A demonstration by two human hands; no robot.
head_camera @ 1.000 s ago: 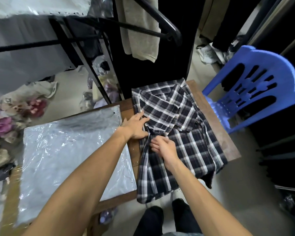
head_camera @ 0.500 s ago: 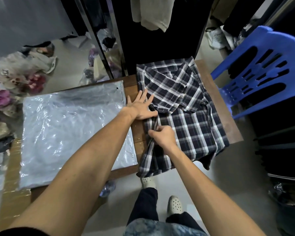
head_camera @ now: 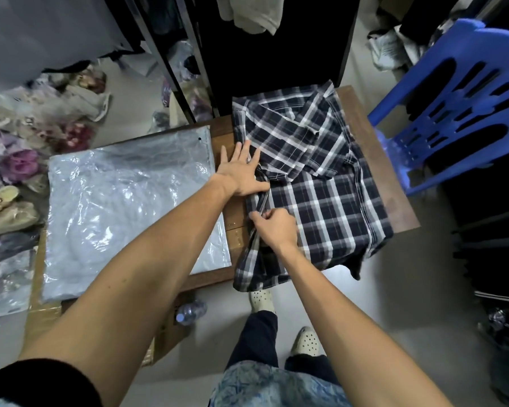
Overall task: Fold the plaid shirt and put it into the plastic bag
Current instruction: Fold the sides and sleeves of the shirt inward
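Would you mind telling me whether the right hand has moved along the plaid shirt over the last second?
Yes. The right hand has slid toward the near table edge, away from the flat left hand, pinching the plaid shirt along its left fold.

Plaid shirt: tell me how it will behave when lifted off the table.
The plaid shirt is probably floppy: its hem already droops over the table edge. Folds would likely slip open unless supported, since the left hand presses them flat.

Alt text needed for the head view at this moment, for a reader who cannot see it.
A left hand presses flat on a plaid shirt spread on a wooden table, while the right hand pinches its folded edge. A clear plastic bag lies flat to the left; a blue plastic chair stands right.
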